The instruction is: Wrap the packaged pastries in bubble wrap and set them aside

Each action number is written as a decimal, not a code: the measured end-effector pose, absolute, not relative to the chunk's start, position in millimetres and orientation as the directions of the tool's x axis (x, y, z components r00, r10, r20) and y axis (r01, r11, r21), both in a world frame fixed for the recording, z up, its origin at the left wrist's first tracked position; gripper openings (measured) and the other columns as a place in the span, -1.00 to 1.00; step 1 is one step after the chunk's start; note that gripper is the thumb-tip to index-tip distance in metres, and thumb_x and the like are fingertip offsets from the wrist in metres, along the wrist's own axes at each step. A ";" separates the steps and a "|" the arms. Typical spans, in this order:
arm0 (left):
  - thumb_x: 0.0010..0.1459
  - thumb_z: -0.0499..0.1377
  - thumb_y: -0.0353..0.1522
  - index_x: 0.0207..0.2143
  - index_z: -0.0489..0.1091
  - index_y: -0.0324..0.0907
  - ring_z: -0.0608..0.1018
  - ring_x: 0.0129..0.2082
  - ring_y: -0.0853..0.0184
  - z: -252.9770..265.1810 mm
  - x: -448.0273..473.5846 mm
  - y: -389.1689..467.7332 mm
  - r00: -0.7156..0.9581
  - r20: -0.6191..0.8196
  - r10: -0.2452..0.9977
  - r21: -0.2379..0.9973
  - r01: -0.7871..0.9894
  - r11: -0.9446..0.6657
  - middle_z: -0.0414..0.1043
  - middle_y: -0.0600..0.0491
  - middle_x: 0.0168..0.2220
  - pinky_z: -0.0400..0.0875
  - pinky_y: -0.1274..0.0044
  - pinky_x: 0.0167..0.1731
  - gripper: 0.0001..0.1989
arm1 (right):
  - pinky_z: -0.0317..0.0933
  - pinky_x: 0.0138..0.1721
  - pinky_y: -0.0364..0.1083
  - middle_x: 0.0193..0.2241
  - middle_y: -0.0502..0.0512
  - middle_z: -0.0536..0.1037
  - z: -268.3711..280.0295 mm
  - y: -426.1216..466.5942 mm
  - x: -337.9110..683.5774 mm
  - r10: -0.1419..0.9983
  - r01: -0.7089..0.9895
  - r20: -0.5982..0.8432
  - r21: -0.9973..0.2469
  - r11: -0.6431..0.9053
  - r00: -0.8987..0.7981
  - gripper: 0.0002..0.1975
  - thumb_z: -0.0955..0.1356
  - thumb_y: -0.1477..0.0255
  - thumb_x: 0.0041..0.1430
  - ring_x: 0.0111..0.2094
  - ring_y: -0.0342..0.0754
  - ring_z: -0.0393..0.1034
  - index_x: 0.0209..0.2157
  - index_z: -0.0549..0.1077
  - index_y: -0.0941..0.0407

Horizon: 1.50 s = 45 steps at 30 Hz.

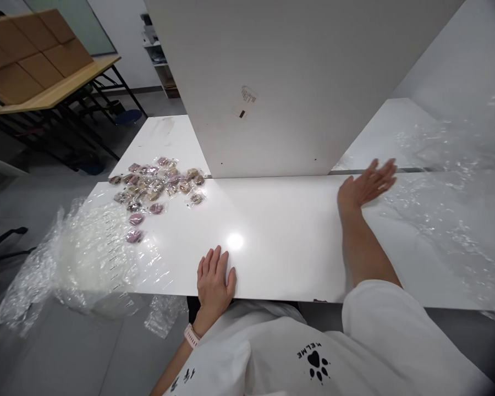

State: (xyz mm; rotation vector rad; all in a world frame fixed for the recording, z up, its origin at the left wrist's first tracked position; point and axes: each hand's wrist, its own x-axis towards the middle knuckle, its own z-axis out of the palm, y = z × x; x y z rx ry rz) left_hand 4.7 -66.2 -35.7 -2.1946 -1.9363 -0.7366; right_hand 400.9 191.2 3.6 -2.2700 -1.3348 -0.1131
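Plastic film (449,181) is what your right hand (365,187) is reaching into: clear crinkled sheet spread over the right end of the desk (280,231), running up toward the far right corner. Your right hand is flat and open, fingers (385,173) splayed, tips at the film's left edge; cannot tell if they actually touch it. Nothing gripped.

Your left hand (214,278) lies palm down on the near edge of the desk, fingers loose and together, holding nothing. Pink watch strap (192,335) on that wrist.

Desk middle between your hands shows a bright light reflection. Upright white panel (297,82) stands across the far side of the desk, small label (246,102) stuck on its face.

Left end of the desk: cluster of small packets (157,184), pink and brown contents in clear wrappers, well apart from both hands. Just in front of them a second bundle of clear film (82,253) hangs off the left corner toward the floor.

Far left background: wooden table (61,88) with cardboard boxes (28,49) on top
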 end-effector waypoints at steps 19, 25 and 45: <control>0.10 0.30 -0.17 0.35 0.03 -0.11 0.56 -0.27 0.34 8.0 -2.7 -39.8 -0.168 -0.101 0.981 0.976 0.173 0.130 0.44 -0.15 0.05 0.49 0.47 -0.26 -0.17 | 0.42 -0.19 0.08 -0.25 0.03 0.61 -4.7 -57.3 183.0 0.937 0.321 0.245 -0.892 0.319 -0.250 -0.76 0.27 0.25 0.33 -0.22 0.06 0.52 -0.19 0.59 -0.15; 0.02 0.35 -0.19 -0.02 0.45 -0.22 0.50 -0.51 0.43 15.8 -23.1 -42.3 -0.240 -0.139 0.961 0.989 -0.080 0.123 0.50 0.08 -0.40 0.38 0.58 -0.49 -0.51 | 0.46 -0.22 0.06 -0.34 -0.01 0.63 31.5 -39.0 216.4 0.987 0.234 0.146 -0.960 0.157 -0.066 -0.88 0.41 0.28 0.18 -0.35 -0.01 0.53 -0.29 0.62 -0.06; -0.24 0.48 -0.20 -0.38 0.59 -0.25 0.58 -0.27 0.27 29.2 -96.3 -23.4 -0.256 -0.269 0.929 0.960 -0.151 0.237 0.60 -0.06 -0.32 0.46 0.46 -0.23 -0.62 | 0.15 -0.51 -0.17 -0.59 -0.04 0.38 29.8 0.2 329.2 0.979 0.364 -0.196 -0.910 -0.202 0.053 -0.62 0.44 0.04 0.03 -0.56 -0.19 0.21 -0.45 0.52 0.09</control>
